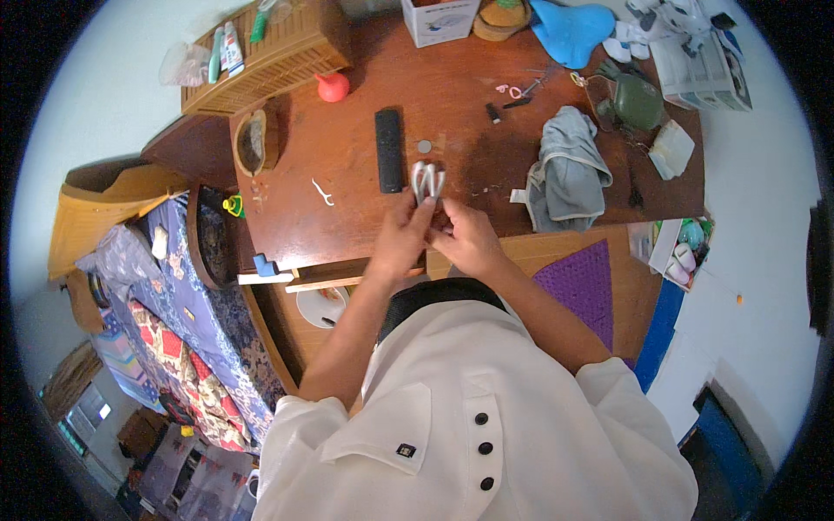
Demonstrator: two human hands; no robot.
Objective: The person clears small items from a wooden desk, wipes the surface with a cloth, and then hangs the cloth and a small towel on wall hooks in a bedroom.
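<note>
Above the front edge of the wooden desk (352, 225), my left hand (402, 236) grips a white cable (427, 177) folded into several loops. The loops stick up past my thumb and fingertips. Close against it on the right is my right hand (470, 239), its fingers curled near the bundle's lower end. Whether those fingers pinch part of the cable is hidden. Just beyond the loops lies a round grey disc, perhaps a coin (424, 146). A long black case (389, 151) rests to its left, and a white floss pick (322, 193) lies farther left.
A grey cloth (570, 172) is heaped on the right side, near a green canteen (635, 101). At the back stand a white box (442, 23) and a blue cap (573, 32). A red rubber bulb (333, 87) and a wooden bowl (256, 142) sit at the left.
</note>
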